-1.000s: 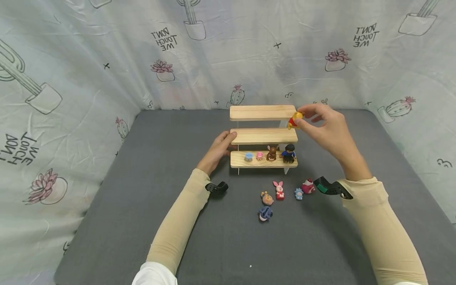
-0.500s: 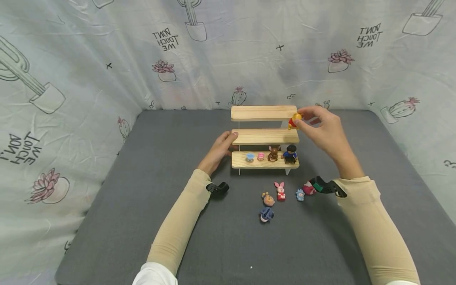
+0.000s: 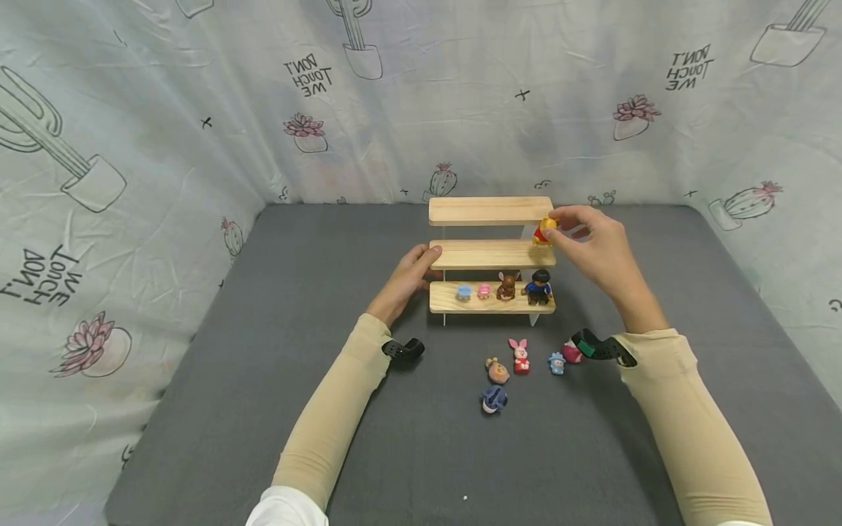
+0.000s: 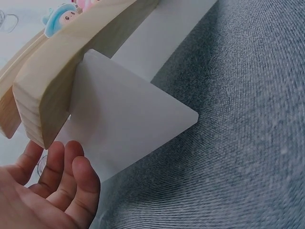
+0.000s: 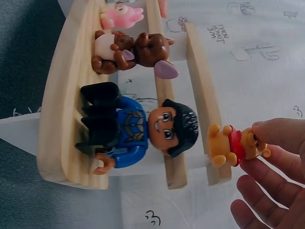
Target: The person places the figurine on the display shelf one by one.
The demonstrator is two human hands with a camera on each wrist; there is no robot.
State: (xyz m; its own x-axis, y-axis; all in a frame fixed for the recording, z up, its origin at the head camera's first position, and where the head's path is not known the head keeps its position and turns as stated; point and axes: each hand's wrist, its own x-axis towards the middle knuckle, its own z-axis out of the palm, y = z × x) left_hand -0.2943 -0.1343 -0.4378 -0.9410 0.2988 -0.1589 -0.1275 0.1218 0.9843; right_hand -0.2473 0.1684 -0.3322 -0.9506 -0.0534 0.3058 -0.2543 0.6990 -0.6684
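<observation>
In the head view, my left hand (image 3: 403, 283) grips the left end of the middle tier of a three-tier wooden display shelf (image 3: 487, 253). The thumb lies on top of the board, other fingers partly hidden. My right hand (image 3: 597, 248) pinches a Winnie the Pooh figurine (image 5: 238, 145), yellow with a red shirt, between thumb and fingers. Pooh is upright at the right end of the middle tier; whether its feet touch the board, I cannot tell. On the bottom tier sit a blue figurine (image 3: 463, 292), a pink one (image 3: 484, 291), a brown kangaroo-like figurine (image 5: 128, 52) and a black-haired toy figure (image 5: 138, 124).
On the grey table (image 3: 316, 307) before the shelf lie a Piglet-like pink figurine (image 3: 520, 358), an orange-tan one (image 3: 497, 371), a dark blue one (image 3: 494, 399), a light blue one (image 3: 556, 363) and a red-pink one (image 3: 572, 352). A printed curtain (image 3: 395, 109) hangs behind.
My right hand has lowered slightly with the Pooh figurine towards the middle tier. The left hand keeps its grip on the shelf. The whole head view has shifted a little.
</observation>
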